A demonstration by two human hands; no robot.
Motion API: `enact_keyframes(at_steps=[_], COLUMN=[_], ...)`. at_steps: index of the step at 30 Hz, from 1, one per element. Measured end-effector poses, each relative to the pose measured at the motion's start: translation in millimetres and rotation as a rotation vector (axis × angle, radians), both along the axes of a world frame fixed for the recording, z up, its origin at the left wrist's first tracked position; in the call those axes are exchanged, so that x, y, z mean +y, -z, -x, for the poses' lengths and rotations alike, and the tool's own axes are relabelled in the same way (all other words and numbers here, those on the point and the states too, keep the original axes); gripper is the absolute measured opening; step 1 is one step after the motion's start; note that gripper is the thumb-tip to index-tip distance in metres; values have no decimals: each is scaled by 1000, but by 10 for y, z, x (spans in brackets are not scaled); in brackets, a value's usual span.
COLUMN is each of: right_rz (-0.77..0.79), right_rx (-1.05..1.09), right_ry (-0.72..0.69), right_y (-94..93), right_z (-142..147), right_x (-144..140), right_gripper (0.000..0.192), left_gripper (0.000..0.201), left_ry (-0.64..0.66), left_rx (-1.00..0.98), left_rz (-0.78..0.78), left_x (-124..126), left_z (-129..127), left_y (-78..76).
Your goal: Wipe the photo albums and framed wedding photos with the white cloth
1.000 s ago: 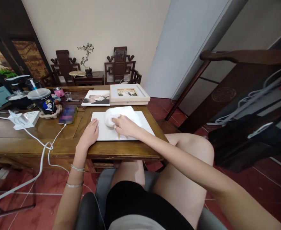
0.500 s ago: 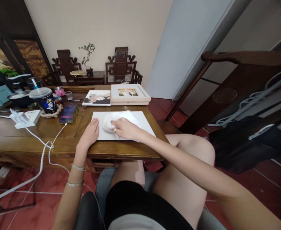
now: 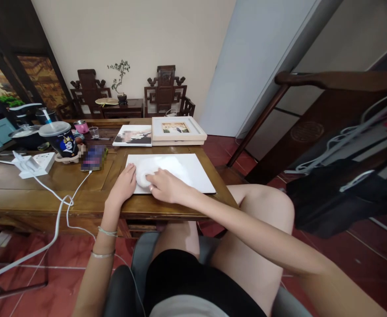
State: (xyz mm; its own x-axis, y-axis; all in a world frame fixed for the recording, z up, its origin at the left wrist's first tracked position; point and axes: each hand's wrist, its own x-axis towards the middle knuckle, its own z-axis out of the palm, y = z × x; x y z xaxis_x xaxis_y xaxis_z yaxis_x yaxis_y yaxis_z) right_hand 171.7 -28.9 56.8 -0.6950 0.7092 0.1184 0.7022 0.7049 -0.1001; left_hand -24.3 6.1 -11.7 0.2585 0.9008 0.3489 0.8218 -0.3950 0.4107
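Note:
A white flat board [image 3: 193, 174] lies near the front edge of the wooden table. My right hand [image 3: 165, 185] presses a bunched white cloth [image 3: 143, 177] onto the left part of the board, its fingers closed round the wad. Whether the wad is fabric or tissue is hard to make out. A bright wet-looking sheen shows on the board's middle. My left hand [image 3: 125, 182] rests with fingers stretched out along the board's left edge, right beside the cloth, holding nothing.
Behind the board lie a photo print panel [image 3: 134, 135] and a framed picture [image 3: 179, 130]. To the left are a phone [image 3: 94, 157] on a cable, a lidded cup [image 3: 63, 138] and a power strip [image 3: 35, 164]. A wooden chair [image 3: 307, 127] stands at the right.
My right hand has slid the cloth left and slightly toward me across the board, closer to my left hand. My left hand stays at the board's edge.

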Motion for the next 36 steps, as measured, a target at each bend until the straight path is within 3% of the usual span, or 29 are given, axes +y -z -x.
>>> enact_keyframes(at_steps=[3, 6, 12, 17, 19, 23, 27, 30, 33, 36], right_rz=[46, 117, 131, 66, 40, 20, 136, 240, 254, 198], right_rx=[6, 36, 101, 146, 145, 141, 175, 184, 182, 203], right_ry=[-72, -69, 112, 241, 208, -11, -162, -200, -115, 25], right_y=[-49, -74, -18, 30, 64, 126, 53, -63, -116, -79], right_z=[-177, -303, -320, -56, 96, 255, 52, -206, -382, -408], right_x=[-274, -313, 193, 596, 631, 484, 201, 72, 126, 365], right_gripper=[22, 19, 21, 27, 27, 24, 21, 19, 17, 18], left_gripper=[45, 44, 44, 49, 54, 58, 60, 57, 52, 48], left_ry=[-11, -13, -17, -31, -38, -53, -64, -49, -52, -42], left_rx=[5, 6, -10, -122, -192, -293, -307, -241, -148, -57], left_rz=[-1, -16, -25, -63, -83, -101, -122, -86, -17, 23], left_x=[2, 7, 2, -40, -61, -97, -101, -79, -52, -32], left_z=[-1, -1, -12, -53, -68, -72, -67, -72, -66, -47], left_y=[10, 27, 26, -79, -128, -188, -174, -120, -63, -35])
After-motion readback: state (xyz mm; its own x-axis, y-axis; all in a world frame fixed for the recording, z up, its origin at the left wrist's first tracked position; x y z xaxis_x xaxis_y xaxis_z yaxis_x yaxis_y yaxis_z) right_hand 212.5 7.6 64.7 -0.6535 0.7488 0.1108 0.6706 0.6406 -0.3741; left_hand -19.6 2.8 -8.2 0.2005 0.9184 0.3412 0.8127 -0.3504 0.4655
